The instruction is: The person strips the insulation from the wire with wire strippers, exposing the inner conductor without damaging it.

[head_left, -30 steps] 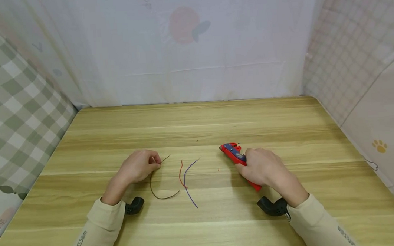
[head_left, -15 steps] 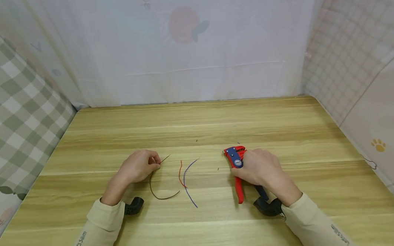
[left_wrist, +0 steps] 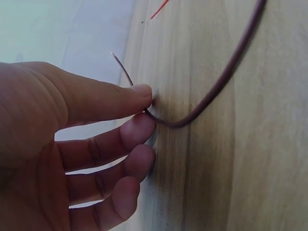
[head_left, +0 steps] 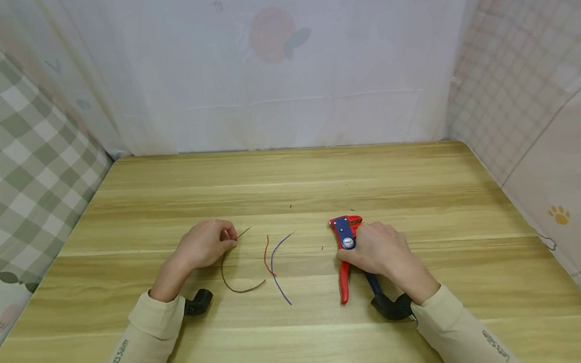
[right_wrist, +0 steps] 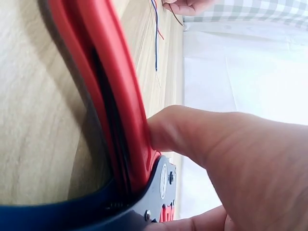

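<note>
My left hand (head_left: 207, 245) pinches a thin brown wire (left_wrist: 224, 79) between thumb and forefinger, near one end. The wire's short tip (left_wrist: 122, 67) sticks out beyond the thumb, and its long part curves over the table. My right hand (head_left: 380, 247) grips a red and blue wire stripper (head_left: 345, 233) around its upper handles, with the thumb against the red handle (right_wrist: 118, 86). The tool's head points away from me, and its two handles stand spread apart. Between the hands lie a short red wire (head_left: 266, 257) and a longer blue wire (head_left: 274, 270), crossing near the red one's lower end.
Tiny cut-off bits lie on the wooden table (head_left: 299, 340), a dark one (head_left: 290, 206) toward the back and a reddish one (head_left: 322, 248) left of the stripper. A white cloth (head_left: 363, 62) hangs behind the table's far edge, with checked cloth (head_left: 22, 141) at the left.
The wire stripper has turned clockwise, its head swinging from far-left to straight away, and its handles now show spread. My right hand has shifted slightly left. The left hand stays put.
</note>
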Motion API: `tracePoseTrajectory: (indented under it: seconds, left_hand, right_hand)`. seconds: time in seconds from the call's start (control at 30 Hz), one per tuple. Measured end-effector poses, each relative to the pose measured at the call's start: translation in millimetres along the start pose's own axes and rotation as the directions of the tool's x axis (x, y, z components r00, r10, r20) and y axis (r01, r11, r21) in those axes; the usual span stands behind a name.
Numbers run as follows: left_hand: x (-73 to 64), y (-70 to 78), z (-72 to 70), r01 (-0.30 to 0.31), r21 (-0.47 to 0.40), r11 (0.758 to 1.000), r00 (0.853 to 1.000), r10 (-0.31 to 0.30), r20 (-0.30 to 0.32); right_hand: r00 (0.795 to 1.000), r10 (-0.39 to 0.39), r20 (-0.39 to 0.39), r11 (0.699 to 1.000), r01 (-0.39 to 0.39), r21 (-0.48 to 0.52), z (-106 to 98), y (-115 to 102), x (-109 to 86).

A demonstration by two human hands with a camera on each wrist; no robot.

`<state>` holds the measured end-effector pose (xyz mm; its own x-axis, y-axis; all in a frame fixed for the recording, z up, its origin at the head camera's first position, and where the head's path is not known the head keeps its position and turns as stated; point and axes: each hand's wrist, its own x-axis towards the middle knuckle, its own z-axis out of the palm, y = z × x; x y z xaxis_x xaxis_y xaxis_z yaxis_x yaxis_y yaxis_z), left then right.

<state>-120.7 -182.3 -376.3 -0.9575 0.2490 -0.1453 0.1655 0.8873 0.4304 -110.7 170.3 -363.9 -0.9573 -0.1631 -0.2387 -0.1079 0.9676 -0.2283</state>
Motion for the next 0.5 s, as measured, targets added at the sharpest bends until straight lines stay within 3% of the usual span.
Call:
tracePoseTrajectory:
  seconds: [0.5]
  left_hand:
    - [-1.1,2.3,-0.7,0.018,0.007,1.000,1.000,-0.017,-0.025]
  right_hand:
    - [0.999,-0.028,0.019,1.000,0.028,0.013,-0.3,-1.4,-0.7]
